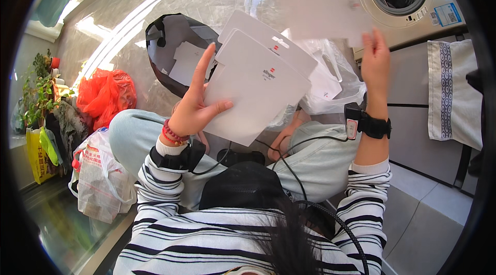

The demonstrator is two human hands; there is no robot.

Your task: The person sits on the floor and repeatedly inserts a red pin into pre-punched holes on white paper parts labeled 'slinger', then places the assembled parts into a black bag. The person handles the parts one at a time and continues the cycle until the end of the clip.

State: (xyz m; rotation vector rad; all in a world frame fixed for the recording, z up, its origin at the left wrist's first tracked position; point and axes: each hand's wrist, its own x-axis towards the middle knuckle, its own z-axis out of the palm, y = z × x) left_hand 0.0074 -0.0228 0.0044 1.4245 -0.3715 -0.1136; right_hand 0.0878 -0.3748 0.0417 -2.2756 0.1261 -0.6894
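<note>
My left hand (194,102) is closed on a small fanned stack of white backing cards (253,94), thumb on top and index finger raised. The cards are flat, with a small red mark and grey print, and one has a hang slot near its edge. Off to the right, my right hand (376,58) grips the lower corner of another white card (323,9), which is smeared by motion. Beyond the stack, a dark open bag (155,47) has more white cards (188,63) in it. A see-through plastic bag (343,71) with a white card inside sits between my hands.
A washing machine (439,34) stands at the far right, beside a grey cabinet (408,83) with a hanging towel (444,91). At left are a red plastic bag (108,96), a white plastic bag (101,177) and plants (39,89). Black cables (289,171) cross my lap.
</note>
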